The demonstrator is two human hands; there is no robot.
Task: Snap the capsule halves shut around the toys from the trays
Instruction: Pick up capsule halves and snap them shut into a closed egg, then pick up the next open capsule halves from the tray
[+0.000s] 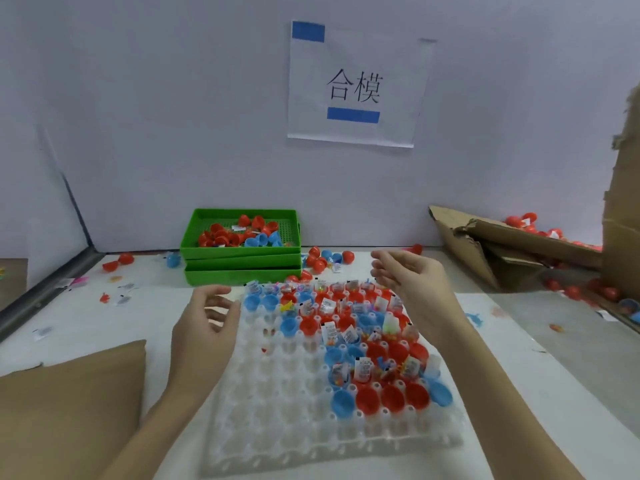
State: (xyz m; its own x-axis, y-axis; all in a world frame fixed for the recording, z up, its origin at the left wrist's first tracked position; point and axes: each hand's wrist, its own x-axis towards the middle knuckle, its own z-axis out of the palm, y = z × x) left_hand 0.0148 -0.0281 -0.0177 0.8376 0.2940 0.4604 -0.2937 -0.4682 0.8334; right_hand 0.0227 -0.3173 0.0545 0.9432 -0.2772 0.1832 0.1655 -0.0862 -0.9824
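Red and blue plastic capsule halves sit open in the clear plastic cup tray on the white bench, many with small toys and paper slips inside. The left hand and right hand hover above, fingers loose, holding nothing, I think. Next they probably pick a filled half and a matching lid. Green trays wait behind.
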